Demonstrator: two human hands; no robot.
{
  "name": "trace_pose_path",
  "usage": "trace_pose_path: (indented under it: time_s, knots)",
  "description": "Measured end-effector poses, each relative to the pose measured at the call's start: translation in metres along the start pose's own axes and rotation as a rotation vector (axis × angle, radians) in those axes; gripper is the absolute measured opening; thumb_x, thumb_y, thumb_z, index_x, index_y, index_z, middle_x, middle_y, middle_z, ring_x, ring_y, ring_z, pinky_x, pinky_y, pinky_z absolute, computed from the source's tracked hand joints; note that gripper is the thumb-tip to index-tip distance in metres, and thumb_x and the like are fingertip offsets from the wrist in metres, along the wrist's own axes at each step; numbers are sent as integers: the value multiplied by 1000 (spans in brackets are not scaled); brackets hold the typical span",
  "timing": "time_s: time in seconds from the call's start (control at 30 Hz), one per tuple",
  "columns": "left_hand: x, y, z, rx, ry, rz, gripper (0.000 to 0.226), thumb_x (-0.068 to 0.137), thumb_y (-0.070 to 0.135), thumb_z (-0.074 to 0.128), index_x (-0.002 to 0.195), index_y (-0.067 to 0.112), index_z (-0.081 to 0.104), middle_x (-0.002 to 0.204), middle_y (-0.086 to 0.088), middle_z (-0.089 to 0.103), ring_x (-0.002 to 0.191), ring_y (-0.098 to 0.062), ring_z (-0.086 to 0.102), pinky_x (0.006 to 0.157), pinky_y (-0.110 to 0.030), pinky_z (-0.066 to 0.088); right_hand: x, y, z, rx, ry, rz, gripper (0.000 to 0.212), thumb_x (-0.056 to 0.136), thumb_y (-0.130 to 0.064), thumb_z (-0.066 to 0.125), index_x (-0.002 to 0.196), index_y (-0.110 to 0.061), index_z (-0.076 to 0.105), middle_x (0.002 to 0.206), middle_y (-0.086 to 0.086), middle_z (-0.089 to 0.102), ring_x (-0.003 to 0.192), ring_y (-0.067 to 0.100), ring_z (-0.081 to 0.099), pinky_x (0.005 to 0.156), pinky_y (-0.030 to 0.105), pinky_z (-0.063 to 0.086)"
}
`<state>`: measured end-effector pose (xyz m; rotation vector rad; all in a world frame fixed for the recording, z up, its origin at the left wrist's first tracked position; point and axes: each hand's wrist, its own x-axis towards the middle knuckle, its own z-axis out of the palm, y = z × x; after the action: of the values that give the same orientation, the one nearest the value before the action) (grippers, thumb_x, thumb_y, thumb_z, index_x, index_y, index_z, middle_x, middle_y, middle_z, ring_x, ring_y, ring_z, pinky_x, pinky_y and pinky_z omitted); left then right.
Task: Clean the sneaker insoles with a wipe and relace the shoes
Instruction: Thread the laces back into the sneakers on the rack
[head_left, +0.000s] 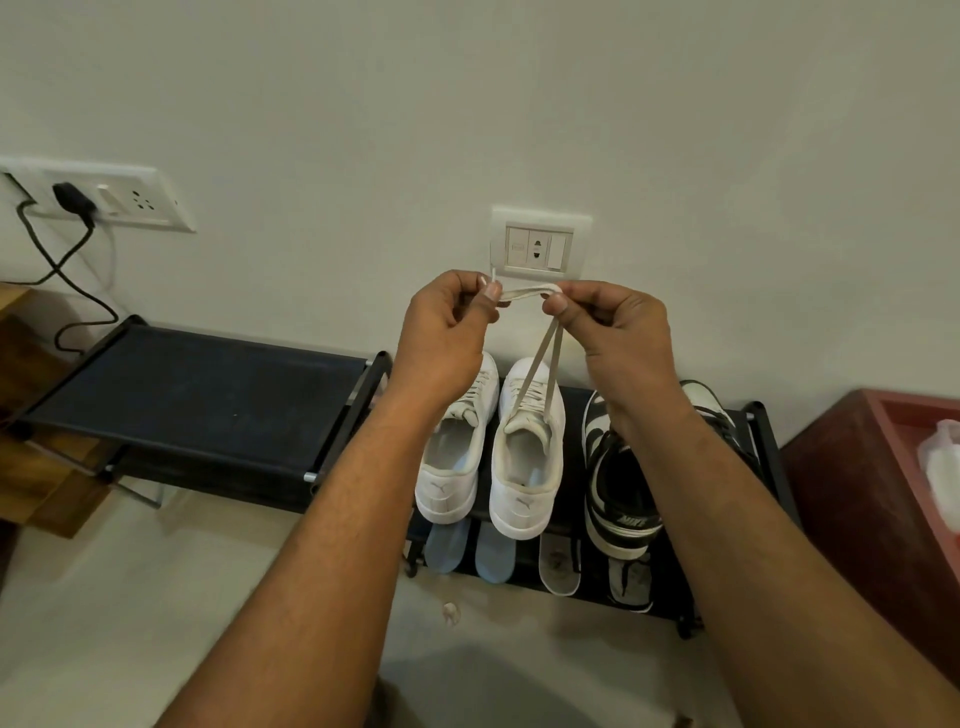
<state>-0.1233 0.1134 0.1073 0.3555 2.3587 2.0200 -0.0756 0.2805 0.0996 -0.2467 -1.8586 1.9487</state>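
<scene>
At 9 o'clock of the hands lies the black fabric shelf of a metal-framed shoe rack. The left hand pinches one end of the flat off-white shoelace between thumb and forefinger, its other fingers curled, and the lace tip pokes up at 12 o'clock. Below it at 6 o'clock sits the left white leather sneaker, with the right white leather sneaker just beside it; both bear a leaping-cat logo on the heel. The right hand pinches the lace likewise, and two strands drop at 7 o'clock to that shoe's eyelets. A black-and-white sneaker reads NIKE on its heel. Two pale blue insoles lie on the lower tier under the white pair, at the rack's front edge, with pale floor at 6 o'clock
</scene>
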Motion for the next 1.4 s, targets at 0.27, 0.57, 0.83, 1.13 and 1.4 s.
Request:
trace_pose_path:
  time_s: [0.27, 0.57, 0.83, 1.13, 1.4]
  knots:
    - [-7, -12, 12, -50, -190, -49, 7, 106, 22, 67, 101, 23, 72, 104, -3, 80, 101, -20, 75, 73, -13, 51, -2, -1, 5, 4, 14, -4, 11, 93, -10, 77, 102, -15, 79, 97, 0, 81, 96, 10, 76, 82, 15, 54]
    - [-8, -17, 12, -183, -170, -67, 8, 98, 9, 74, 91, 10, 73, 83, -15, 75, 80, -25, 67, 76, -33, 55, -4, -2, 9, -14, -66, -22, 11, 97, -6, 71, 107, -3, 75, 96, 8, 81, 96, 20, 78, 81, 24, 60]
    - [-9, -21, 13, -254, -144, -112, 13, 95, 5, 72, 83, 11, 70, 90, -29, 75, 96, -41, 78, 86, -52, 60, -5, 0, 12, -38, -86, -58, 14, 98, -8, 70, 109, -8, 78, 95, 9, 80, 95, 21, 78, 81, 26, 60]
    - [-5, -16, -2, -239, -228, -188, 10, 98, 1, 62, 91, 7, 65, 107, -12, 82, 105, -31, 78, 86, -42, 61, -1, 7, 14, -102, -59, -68, 13, 101, -11, 66, 101, -19, 76, 92, 1, 78, 93, 16, 76, 88, 31, 61]
    - [0, -8, -7, -89, -236, -102, 38, 115, 39, 45, 126, 22, 76, 117, 6, 80, 116, -10, 74, 99, -41, 55, 1, 7, 10, -300, -75, -162, 10, 98, -17, 70, 102, -21, 79, 95, -9, 79, 95, 9, 73, 92, 39, 60]
